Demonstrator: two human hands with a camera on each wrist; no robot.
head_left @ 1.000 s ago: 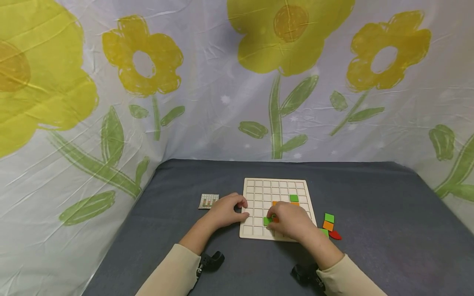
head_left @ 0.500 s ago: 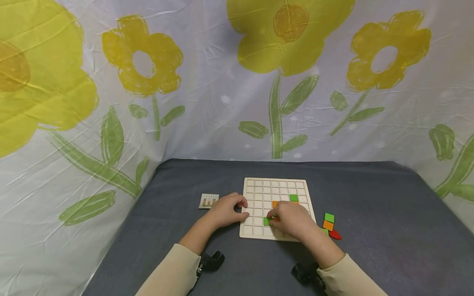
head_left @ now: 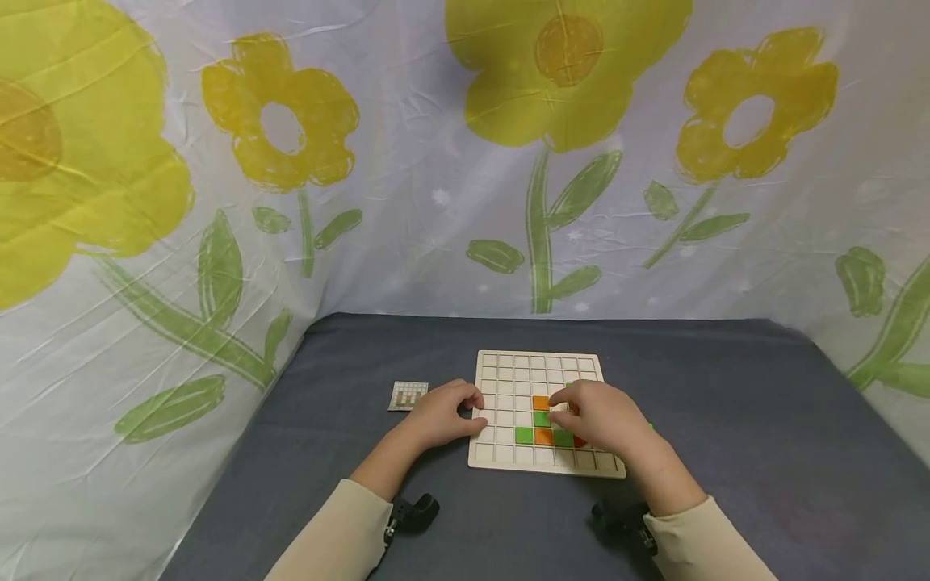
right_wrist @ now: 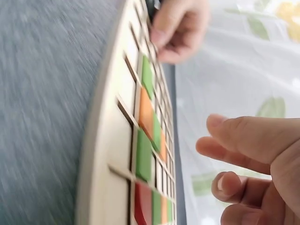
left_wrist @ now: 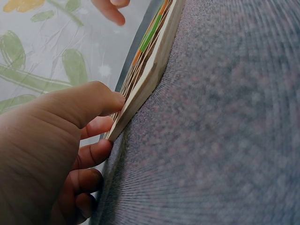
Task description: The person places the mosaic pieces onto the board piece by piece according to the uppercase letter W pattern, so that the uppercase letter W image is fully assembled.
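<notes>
A pale wooden grid board (head_left: 501, 374) lies on the dark cloth, with green, orange and red tiles in some squares. At its left edge my left hand (head_left: 443, 413) holds on with thumb and curled fingers; the left wrist view shows the thumb (left_wrist: 101, 96) on the rim. My right hand (head_left: 599, 415) hovers over the right half, thumb and fingers apart, nothing between them. Left of it, the front row shows a green tile (head_left: 524, 436), an orange tile (head_left: 543, 436), another green tile (head_left: 563, 438) and a partly covered red piece (right_wrist: 143, 204).
Left of the board lies a small pattern card (head_left: 408, 395), partly behind the left hand. A sliver of a green tile (head_left: 651, 425) shows past the right wrist; the forearm hides that spot. A flower-print sheet (head_left: 407, 242) hangs behind the table.
My right hand has lifted off the front-row orange tile and moved right and slightly back, uncovering tiles. It now blocks the loose pieces right of the board. The left hand keeps its place.
</notes>
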